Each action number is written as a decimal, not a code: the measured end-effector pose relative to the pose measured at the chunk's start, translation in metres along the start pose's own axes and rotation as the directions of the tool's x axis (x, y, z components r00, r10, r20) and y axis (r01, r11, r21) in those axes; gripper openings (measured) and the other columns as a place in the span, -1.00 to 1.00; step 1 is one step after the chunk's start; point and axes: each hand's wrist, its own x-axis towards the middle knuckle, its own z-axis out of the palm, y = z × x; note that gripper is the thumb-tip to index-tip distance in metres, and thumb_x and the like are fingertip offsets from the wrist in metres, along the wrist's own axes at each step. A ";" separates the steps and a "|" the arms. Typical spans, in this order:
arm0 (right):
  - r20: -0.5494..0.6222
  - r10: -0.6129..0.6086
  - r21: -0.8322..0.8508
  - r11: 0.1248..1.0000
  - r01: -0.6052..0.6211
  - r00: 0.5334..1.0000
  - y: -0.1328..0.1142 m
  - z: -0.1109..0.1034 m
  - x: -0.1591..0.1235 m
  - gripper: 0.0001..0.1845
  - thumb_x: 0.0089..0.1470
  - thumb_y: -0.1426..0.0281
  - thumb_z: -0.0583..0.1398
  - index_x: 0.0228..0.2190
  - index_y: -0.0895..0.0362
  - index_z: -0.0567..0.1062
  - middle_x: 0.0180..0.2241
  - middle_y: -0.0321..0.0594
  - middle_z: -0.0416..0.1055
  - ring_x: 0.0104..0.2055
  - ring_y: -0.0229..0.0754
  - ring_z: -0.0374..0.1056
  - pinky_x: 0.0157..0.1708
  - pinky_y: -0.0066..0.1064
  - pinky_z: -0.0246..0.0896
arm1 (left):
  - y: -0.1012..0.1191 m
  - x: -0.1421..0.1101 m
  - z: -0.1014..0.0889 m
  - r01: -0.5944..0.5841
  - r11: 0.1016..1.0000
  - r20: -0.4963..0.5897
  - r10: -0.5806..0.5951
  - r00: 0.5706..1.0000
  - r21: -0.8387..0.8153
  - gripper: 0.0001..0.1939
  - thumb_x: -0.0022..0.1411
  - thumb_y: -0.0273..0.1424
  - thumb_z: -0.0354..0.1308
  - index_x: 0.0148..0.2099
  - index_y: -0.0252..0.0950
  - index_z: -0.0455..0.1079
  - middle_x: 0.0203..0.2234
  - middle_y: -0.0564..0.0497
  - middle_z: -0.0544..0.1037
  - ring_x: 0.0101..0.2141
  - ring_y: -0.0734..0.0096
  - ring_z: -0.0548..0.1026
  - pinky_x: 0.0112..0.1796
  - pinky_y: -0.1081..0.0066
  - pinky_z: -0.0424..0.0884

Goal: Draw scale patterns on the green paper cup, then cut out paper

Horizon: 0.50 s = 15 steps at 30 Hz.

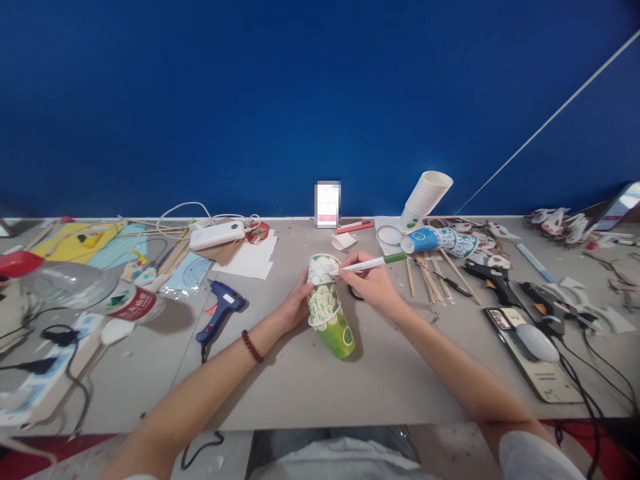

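In the middle of the table a row of joined paper cups (327, 307) lies tilted, with green scale-like patterns and a solid green end nearest me. My left hand (296, 303) grips the far cup from its left side, fingers partly hidden behind it. In my right hand (373, 283) is a white marker pen (367, 264) with a green end. The pen's tip touches or nearly touches the whitish far cup, where outlined scales show.
A blue patterned cup row (425, 240) and a stack of white cups (429, 193) stand at back right. Left lie a blue glue gun (220, 310), a plastic bottle (133, 301) and a power strip (65, 373). Right are a phone (540, 380), a mouse (537, 342) and cables.
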 end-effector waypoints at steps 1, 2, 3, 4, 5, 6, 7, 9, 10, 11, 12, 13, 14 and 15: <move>0.000 0.000 -0.012 1.000 0.000 1.000 0.000 0.000 0.000 -0.90 -0.08 0.36 0.20 -0.49 0.11 0.37 -0.49 -0.31 0.39 -0.39 -0.20 0.38 -0.38 -0.37 0.25 | 0.000 0.000 0.000 -0.001 1.000 0.008 0.001 1.000 0.002 -0.33 0.08 -0.21 0.19 0.22 -0.11 0.09 -0.01 -0.09 0.41 -0.13 0.19 0.42 -0.15 0.24 0.32; -0.001 0.000 -0.024 1.000 0.000 1.000 -0.001 0.000 -0.001 -0.90 -0.08 0.35 0.20 -0.49 0.10 0.37 -0.49 -0.31 0.39 -0.39 -0.20 0.38 -0.39 -0.37 0.25 | 0.000 0.000 0.000 -0.002 1.000 0.012 0.002 1.000 0.002 -0.33 0.08 -0.22 0.19 0.22 -0.12 0.09 -0.01 -0.09 0.41 -0.14 0.19 0.42 -0.16 0.24 0.32; 0.000 -0.001 -0.035 0.999 0.001 1.000 -0.001 0.000 -0.001 -0.90 -0.07 0.35 0.20 -0.49 0.10 0.37 -0.49 -0.31 0.38 -0.40 -0.20 0.37 -0.39 -0.38 0.24 | 0.000 0.000 0.001 -0.003 1.000 0.014 0.003 1.000 0.002 -0.33 0.08 -0.22 0.19 0.22 -0.12 0.09 -0.01 -0.09 0.41 -0.14 0.19 0.42 -0.16 0.24 0.32; 0.002 -0.004 -0.043 0.999 0.004 1.000 -0.002 0.000 -0.002 -0.90 -0.07 0.36 0.20 -0.49 0.10 0.37 -0.50 -0.32 0.38 -0.40 -0.21 0.37 -0.40 -0.38 0.24 | 0.000 0.000 0.001 -0.005 1.000 0.014 0.005 1.000 0.002 -0.33 0.08 -0.22 0.19 0.22 -0.12 0.09 -0.01 -0.09 0.41 -0.13 0.19 0.42 -0.15 0.24 0.32; 0.002 -0.008 -0.045 0.999 0.008 1.000 -0.003 0.000 -0.002 -0.91 -0.07 0.36 0.20 -0.49 0.10 0.37 -0.50 -0.32 0.37 -0.40 -0.21 0.36 -0.40 -0.38 0.24 | 0.000 0.000 0.001 -0.007 1.000 0.013 0.007 1.000 0.002 -0.33 0.08 -0.22 0.19 0.22 -0.12 0.09 -0.01 -0.09 0.40 -0.12 0.19 0.41 -0.14 0.24 0.32; 0.001 -0.012 -0.046 0.999 0.012 1.000 -0.003 0.001 -0.002 -0.91 -0.07 0.37 0.19 -0.49 0.10 0.36 -0.50 -0.32 0.37 -0.41 -0.22 0.36 -0.40 -0.39 0.23 | 0.000 0.000 0.002 -0.010 1.000 0.013 0.010 1.000 0.004 -0.32 0.07 -0.21 0.19 0.22 -0.12 0.09 -0.01 -0.09 0.40 -0.11 0.19 0.41 -0.14 0.23 0.31; -0.001 -0.015 -0.044 0.999 0.015 1.000 -0.004 0.001 -0.003 -0.91 -0.07 0.37 0.19 -0.50 0.10 0.36 -0.51 -0.33 0.36 -0.42 -0.22 0.36 -0.40 -0.39 0.23 | 0.000 0.000 0.002 -0.012 1.000 0.013 0.012 1.000 0.006 -0.32 0.07 -0.21 0.20 0.22 -0.12 0.09 -0.01 -0.09 0.41 -0.11 0.18 0.40 -0.14 0.23 0.31; -0.004 -0.016 -0.043 0.999 0.016 1.000 -0.005 0.002 -0.003 -0.92 -0.07 0.38 0.19 -0.49 0.10 0.35 -0.51 -0.33 0.36 -0.43 -0.23 0.35 -0.42 -0.40 0.23 | 0.001 0.000 0.004 -0.016 1.000 0.009 0.016 1.000 0.011 -0.32 0.06 -0.20 0.20 0.22 -0.12 0.11 -0.02 -0.08 0.42 -0.11 0.19 0.40 -0.14 0.25 0.31; -0.005 -0.016 -0.045 0.999 0.016 1.000 -0.005 0.002 -0.004 -0.92 -0.07 0.38 0.19 -0.49 0.10 0.35 -0.51 -0.33 0.36 -0.43 -0.24 0.35 -0.42 -0.40 0.22 | 0.002 0.000 0.005 -0.017 1.000 0.004 0.017 1.000 0.012 -0.32 0.06 -0.20 0.21 0.21 -0.13 0.12 -0.03 -0.08 0.42 -0.10 0.19 0.40 -0.14 0.25 0.31; -0.004 -0.016 -0.050 0.999 0.016 1.000 -0.005 0.002 -0.004 -0.92 -0.07 0.38 0.19 -0.49 0.10 0.35 -0.50 -0.33 0.35 -0.43 -0.24 0.34 -0.42 -0.40 0.22 | 0.002 0.000 0.005 -0.017 1.000 0.001 0.017 1.000 0.012 -0.32 0.05 -0.20 0.21 0.21 -0.13 0.12 -0.03 -0.08 0.42 -0.10 0.18 0.40 -0.14 0.25 0.31; -0.002 -0.017 -0.054 0.998 0.017 1.000 -0.005 0.002 -0.004 -0.92 -0.07 0.38 0.18 -0.49 0.11 0.35 -0.50 -0.33 0.35 -0.43 -0.25 0.33 -0.43 -0.41 0.21 | 0.003 0.000 0.006 -0.016 1.000 0.000 0.016 1.000 0.011 -0.31 0.04 -0.19 0.22 0.20 -0.13 0.13 -0.03 -0.08 0.43 -0.10 0.18 0.40 -0.14 0.25 0.30; 0.000 -0.017 -0.058 0.998 0.017 1.000 -0.005 0.002 -0.004 -0.93 -0.07 0.39 0.18 -0.49 0.11 0.35 -0.50 -0.33 0.35 -0.44 -0.25 0.33 -0.43 -0.42 0.20 | 0.003 0.000 0.006 -0.016 1.000 -0.001 0.016 1.000 0.011 -0.31 0.03 -0.19 0.22 0.20 -0.14 0.13 -0.04 -0.08 0.43 -0.10 0.17 0.40 -0.15 0.25 0.30; 0.001 -0.015 -0.061 0.998 0.015 1.000 -0.006 0.002 -0.005 -0.93 -0.07 0.39 0.18 -0.49 0.11 0.35 -0.51 -0.34 0.34 -0.45 -0.26 0.31 -0.44 -0.43 0.19 | 0.003 0.000 0.006 -0.016 1.000 -0.001 0.016 1.000 0.011 -0.31 0.03 -0.18 0.22 0.20 -0.14 0.13 -0.04 -0.08 0.43 -0.10 0.16 0.40 -0.15 0.25 0.30; 0.002 -0.011 -0.063 0.998 0.011 1.000 -0.006 0.002 -0.005 -0.93 -0.07 0.40 0.18 -0.50 0.11 0.35 -0.51 -0.34 0.34 -0.46 -0.28 0.30 -0.46 -0.44 0.18 | 0.003 0.000 0.006 -0.016 1.000 -0.003 0.016 1.000 0.010 -0.30 0.03 -0.18 0.22 0.20 -0.15 0.13 -0.04 -0.09 0.43 -0.10 0.16 0.40 -0.15 0.24 0.30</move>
